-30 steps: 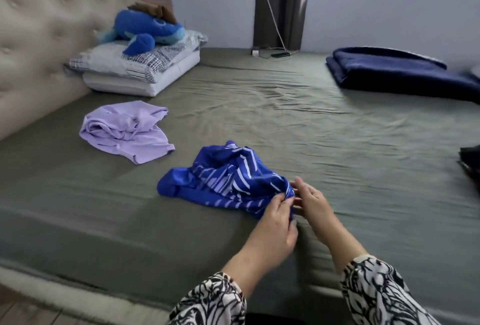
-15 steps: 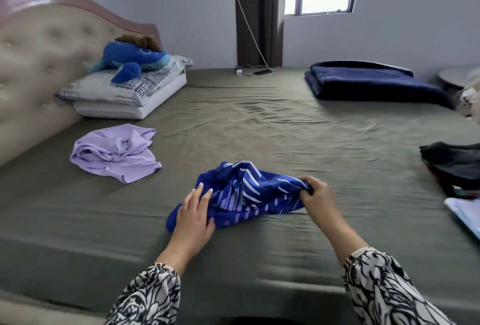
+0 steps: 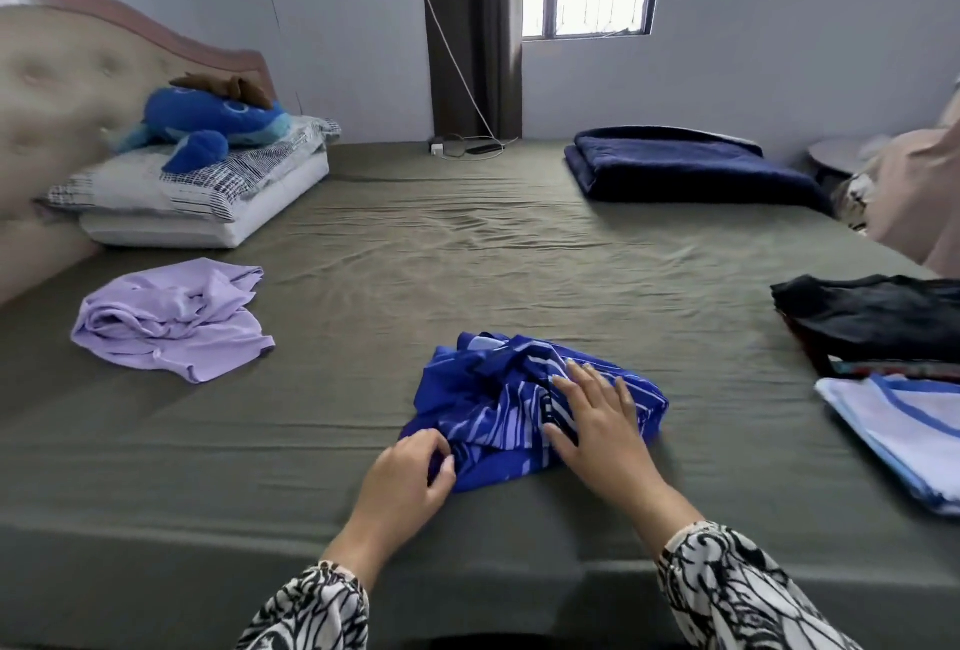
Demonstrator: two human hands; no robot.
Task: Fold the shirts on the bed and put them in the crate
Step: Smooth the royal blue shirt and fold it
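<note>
Right hand (image 3: 597, 420) presses flat to pin the blue striped shirt (image 3: 524, 405); left hand (image 3: 410, 478) pinches its near-left edge to spread it.

A blue, white-striped shirt (image 3: 498, 389) is seen at lower centre, a lilac shirt (image 3: 171, 319) at left, on an olive sheet (image 3: 467, 244).

Head camera looks forward and down, close over the bed (image 3: 467, 254).

Two unfolded shirts on the olive bed (image 3: 467, 244).
Blue white-striped shirt (image 3: 493, 405) bunched in a crumpled heap near the front edge, middle; lilac shirt (image 3: 166, 319) rumpled, lying well apart to the left, near the pillows.
</note>
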